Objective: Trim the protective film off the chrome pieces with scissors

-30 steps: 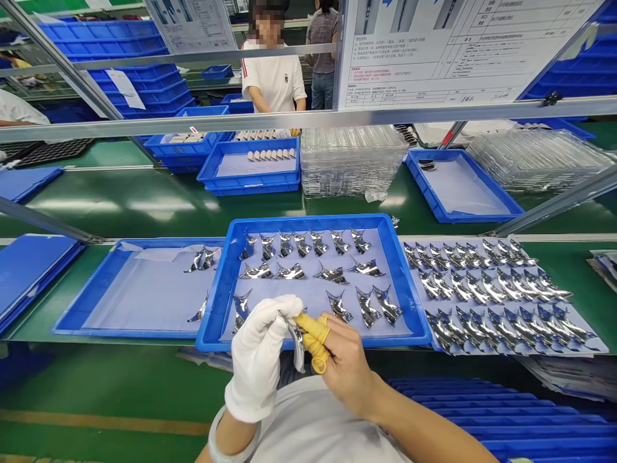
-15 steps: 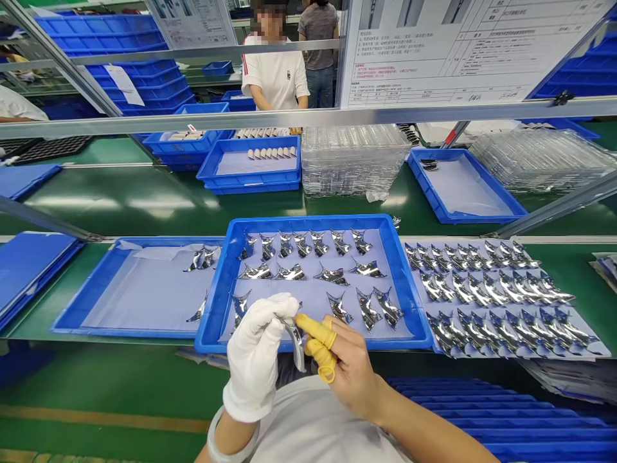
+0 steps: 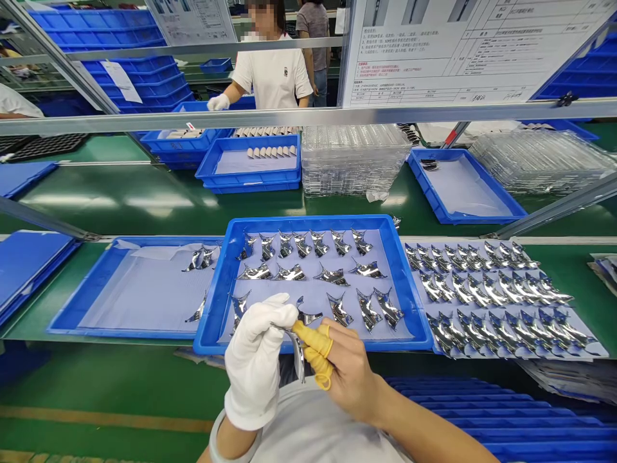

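My left hand (image 3: 255,360), in a white glove, pinches the upper end of a shiny curved metal part (image 3: 299,361). My right hand (image 3: 344,366), with yellow finger cots on some fingers, is closed against the same part from the right; its fingertips touch the upper end near the glove. The part hangs downward between both hands, over the front edge of a blue tray (image 3: 414,289). Rows of similar chrome-like pieces (image 3: 331,275) lie on the tray's pale liner. One such piece (image 3: 308,315) lies just behind my fingers, partly hidden.
At right, a pale sheet (image 3: 585,321) bears several rows of chrome pieces. A second blue tray (image 3: 144,289) at left holds a few. Clear plastic trays (image 3: 354,161) are stacked behind, under a metal frame bar (image 3: 193,120). A co-worker (image 3: 274,74) stands across the bench.
My right fingers have shifted slightly left along the part, which has turned a little. The piece behind my hands shows more. The co-worker's gloved hand has come into view.
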The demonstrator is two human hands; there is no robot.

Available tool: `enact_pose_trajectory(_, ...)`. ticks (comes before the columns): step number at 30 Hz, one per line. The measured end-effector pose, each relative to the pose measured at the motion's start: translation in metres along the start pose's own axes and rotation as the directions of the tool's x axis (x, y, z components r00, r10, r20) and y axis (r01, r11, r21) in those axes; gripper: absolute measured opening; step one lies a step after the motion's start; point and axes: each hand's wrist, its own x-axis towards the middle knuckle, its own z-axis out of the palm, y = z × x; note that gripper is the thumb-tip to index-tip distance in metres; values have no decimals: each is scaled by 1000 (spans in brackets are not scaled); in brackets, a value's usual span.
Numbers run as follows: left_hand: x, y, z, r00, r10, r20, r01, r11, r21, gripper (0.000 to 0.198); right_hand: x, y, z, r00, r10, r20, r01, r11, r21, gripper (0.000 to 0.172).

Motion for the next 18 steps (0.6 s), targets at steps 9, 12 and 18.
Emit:
enact_pose_trajectory(9,-5,-2,4,981,-176,-85,167,980,-103,13,-4,-4,8,996,89,-9,-90,993,-72,29)
enact_pose_trajectory(12,-7,-3,5,981,-177,-85,167,980,-110,12,-3,-6,10,993,113,-26,-114,991,-75,31)
enact_pose_trajectory(18,-6,-4,2,969,-218,-115,205,972,-113,12,0,-8,9,986,159,-48,-158,987,39,29)
